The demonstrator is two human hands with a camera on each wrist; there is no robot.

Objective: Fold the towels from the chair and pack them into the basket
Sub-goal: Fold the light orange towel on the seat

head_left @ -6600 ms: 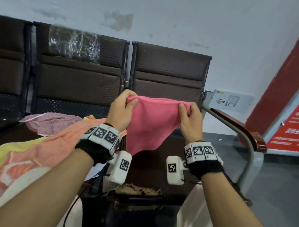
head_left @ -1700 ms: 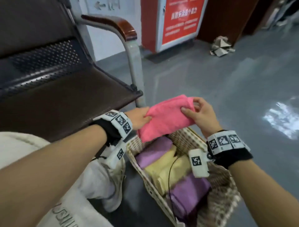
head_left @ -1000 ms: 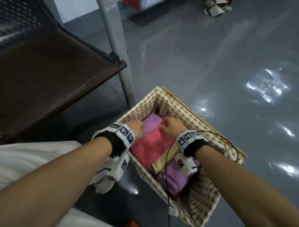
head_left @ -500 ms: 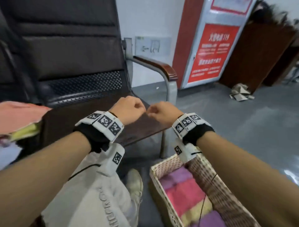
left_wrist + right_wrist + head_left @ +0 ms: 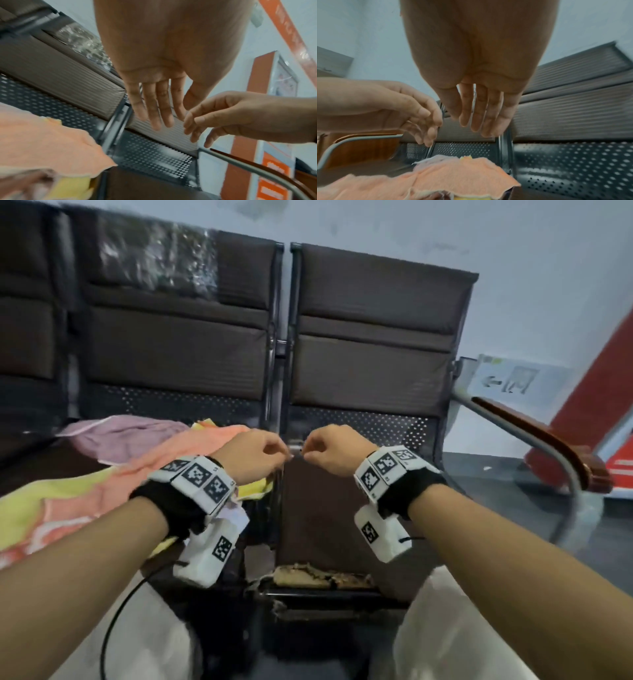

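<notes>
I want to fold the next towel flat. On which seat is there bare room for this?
The right seat, between the seat divider and the wooden armrest, is bare. The left seat is crowded: an orange towel, a yellow towel and a purple towel cover it. Both hands, left hand and right hand, hold nothing.

Bare forearms, black wrist straps [image 5: 178,508], white marker-printed bands [image 5: 383,467], white camera boxes [image 5: 209,553], black cable [image 5: 116,618], pale trousers [image 5: 445,638]

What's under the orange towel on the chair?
A yellow towel shows beneath the orange towel, sticking out at its edges, with a purple towel behind. Whatever else lies under the orange one is covered.
</notes>
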